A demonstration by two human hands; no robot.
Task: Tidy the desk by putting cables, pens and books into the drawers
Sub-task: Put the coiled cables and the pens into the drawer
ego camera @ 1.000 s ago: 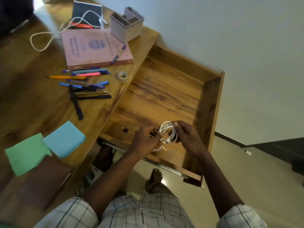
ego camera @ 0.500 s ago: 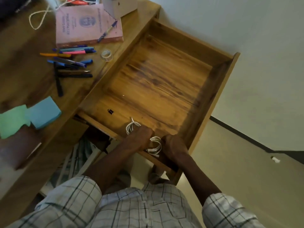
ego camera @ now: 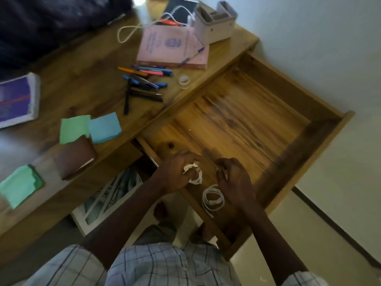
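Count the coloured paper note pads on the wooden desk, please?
3: a green paper pad and a blue paper pad touching, beside the open drawer; another green pad lower left.

drawer (ego camera: 321, 129) far end: bare floor, free | near corner: coiled cable (ego camera: 212, 198) (both hands above)

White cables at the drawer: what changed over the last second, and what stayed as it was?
One coiled white cable now lies loose on the drawer floor near its front; a second ago both hands wound it above the drawer. The right hand has let go beside it. The left hand keeps its grip on a second white bundle. Pens and the pink book stay on the desk.
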